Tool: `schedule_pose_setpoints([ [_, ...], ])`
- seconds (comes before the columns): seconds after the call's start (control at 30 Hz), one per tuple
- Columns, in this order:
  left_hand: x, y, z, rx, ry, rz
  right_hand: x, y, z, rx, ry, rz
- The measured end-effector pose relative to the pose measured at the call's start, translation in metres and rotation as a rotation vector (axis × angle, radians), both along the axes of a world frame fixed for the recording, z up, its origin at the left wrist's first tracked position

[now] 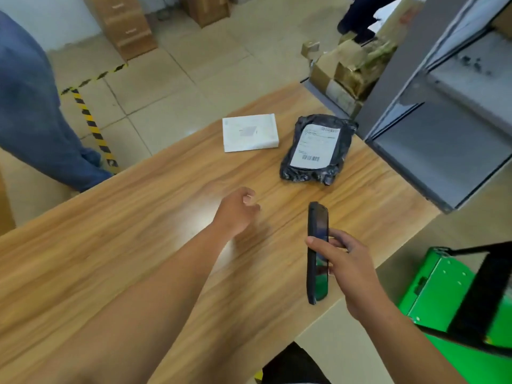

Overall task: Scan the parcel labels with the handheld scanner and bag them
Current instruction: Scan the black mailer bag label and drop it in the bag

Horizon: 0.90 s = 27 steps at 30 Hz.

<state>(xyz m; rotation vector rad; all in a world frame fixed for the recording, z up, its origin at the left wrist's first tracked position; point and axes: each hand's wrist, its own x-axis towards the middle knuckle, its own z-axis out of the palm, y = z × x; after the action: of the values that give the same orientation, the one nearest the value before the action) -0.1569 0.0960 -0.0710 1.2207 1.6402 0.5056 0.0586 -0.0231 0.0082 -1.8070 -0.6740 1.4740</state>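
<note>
A: Black poly mailer [304, 174] on the far part of the table [138, 245], label [313, 146] up, white box [250, 136] just beside it. Handling?
B: Likely soft, light, slick. Take an edge, off the label.
A: Hands?
B: Right hand [346, 261]: grip clamped on handheld scanner [318, 250]. Left hand [235, 212]: grip loose, empty, short of the mailer.

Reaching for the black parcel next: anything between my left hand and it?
Nothing visible: only bare table between left hand and black parcel. The white box lies apart, to its left; the right hand holds the scanner.
</note>
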Motion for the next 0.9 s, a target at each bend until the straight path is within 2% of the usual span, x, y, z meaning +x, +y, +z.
schedule_pose_setpoints([
  [0.07, 0.034, 0.021, -0.005, 0.124, 0.170, -0.130, 0.013, 0.002, -0.003, -0.006, 0.000, -0.039],
  [0.2, 0.099, 0.055, -0.006, 0.387, 0.362, -0.326, 0.037, 0.002, -0.010, 0.003, -0.025, -0.126],
  [0.3, 0.121, 0.079, -0.015, 0.389, 0.516, -0.341, 0.052, -0.002, -0.016, -0.012, -0.056, -0.159],
  [0.33, 0.123, 0.086, -0.017, 0.311, 0.478, -0.247, 0.056, -0.004, -0.017, -0.014, -0.063, -0.168],
  [0.37, 0.124, 0.092, -0.018, 0.210, 0.363, -0.089, 0.059, -0.005, -0.017, -0.014, -0.066, -0.173],
  [0.43, 0.124, 0.105, -0.022, 0.032, 0.035, 0.262, 0.063, -0.008, -0.015, -0.021, -0.074, -0.181],
  [0.47, 0.121, 0.110, -0.024, -0.032, -0.070, 0.355, 0.065, -0.009, -0.014, -0.028, -0.079, -0.184],
  [0.6, 0.107, 0.122, -0.034, -0.242, -0.177, 0.294, 0.068, -0.010, -0.014, -0.022, -0.070, -0.196],
  [0.67, 0.103, 0.119, -0.032, -0.280, -0.228, 0.280, 0.068, -0.009, -0.013, -0.018, -0.064, -0.183],
  [0.9, 0.056, 0.038, 0.007, -0.305, -0.723, 0.404, 0.050, 0.002, -0.006, 0.023, -0.031, -0.078],
])
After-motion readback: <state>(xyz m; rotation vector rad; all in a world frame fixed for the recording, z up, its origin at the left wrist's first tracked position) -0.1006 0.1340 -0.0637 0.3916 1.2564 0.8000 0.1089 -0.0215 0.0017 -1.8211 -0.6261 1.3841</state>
